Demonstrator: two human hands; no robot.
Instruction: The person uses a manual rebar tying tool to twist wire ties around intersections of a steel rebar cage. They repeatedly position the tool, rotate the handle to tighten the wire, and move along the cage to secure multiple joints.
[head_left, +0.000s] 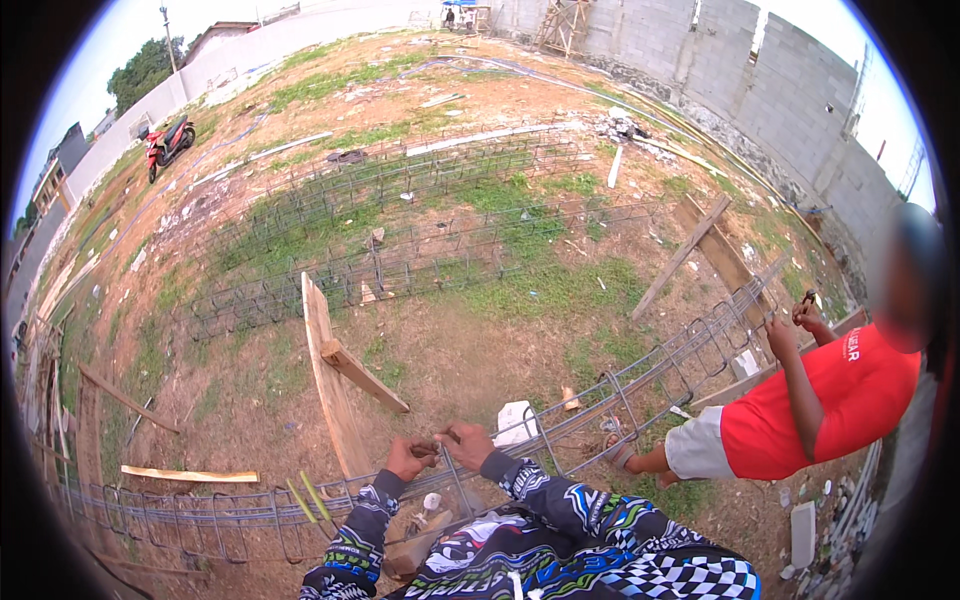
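Observation:
A long rebar cage (640,375) lies across the ground in front of me, running from lower left to upper right. My left hand (408,458) and my right hand (468,443) meet close together at the cage's top bars, fingers closed on a small tool or tie wire that is too small to tell apart. Both sleeves are black with a colourful pattern. A wooden trestle (332,380) props the cage just left of my hands. Yellow-green rods (308,497) lie by the cage under my left arm.
A person in a red shirt (830,405) squats at the right, hands on the cage's far end. More finished rebar cages (400,215) lie on the grass beyond. A grey block wall (760,90) bounds the right side; a red motorbike (167,143) stands far left.

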